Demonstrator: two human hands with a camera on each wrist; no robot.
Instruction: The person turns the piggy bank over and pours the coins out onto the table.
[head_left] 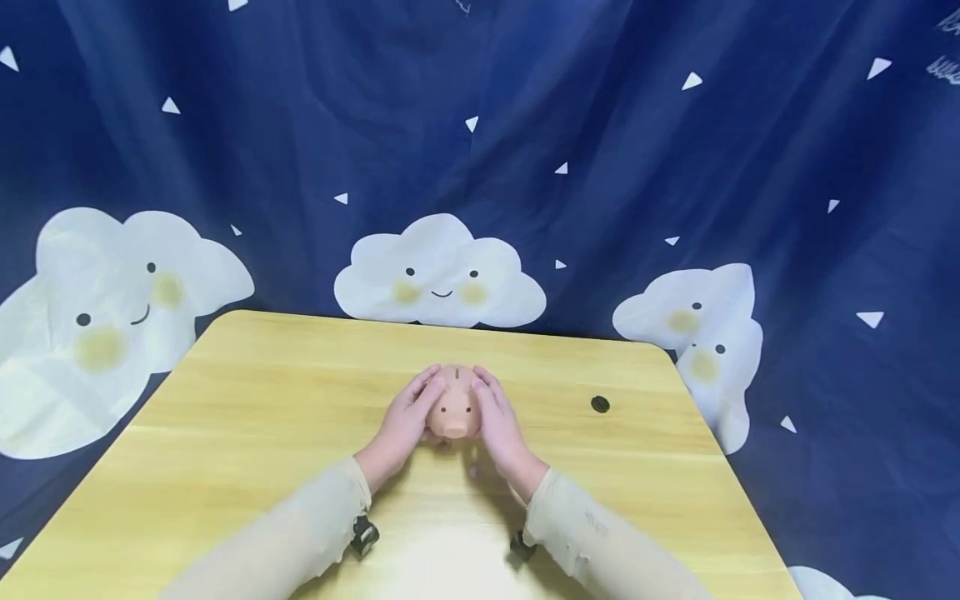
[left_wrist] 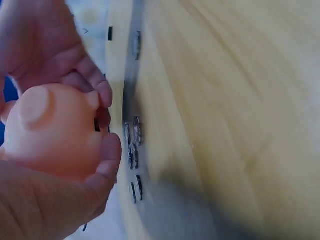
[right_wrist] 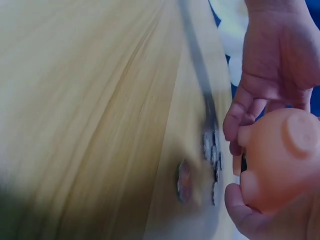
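A small pink piggy bank (head_left: 456, 406) with a coin slot on top is at the middle of a light wooden table (head_left: 247, 400), snout toward me. My left hand (head_left: 405, 421) cups its left side and my right hand (head_left: 498, 421) cups its right side, fingers curled round its body. In the left wrist view the piggy bank (left_wrist: 50, 130) sits between both palms, and several coins (left_wrist: 133, 145) lie on the table just past it. The right wrist view shows the piggy bank (right_wrist: 280, 160) and the blurred coins (right_wrist: 184, 180) too. I cannot tell whether it touches the table.
A small black round disc (head_left: 599, 404) lies on the table to the right of my hands. A dark blue cloth with white clouds (head_left: 438, 271) hangs behind and around the table. The table's edges are near at left and right.
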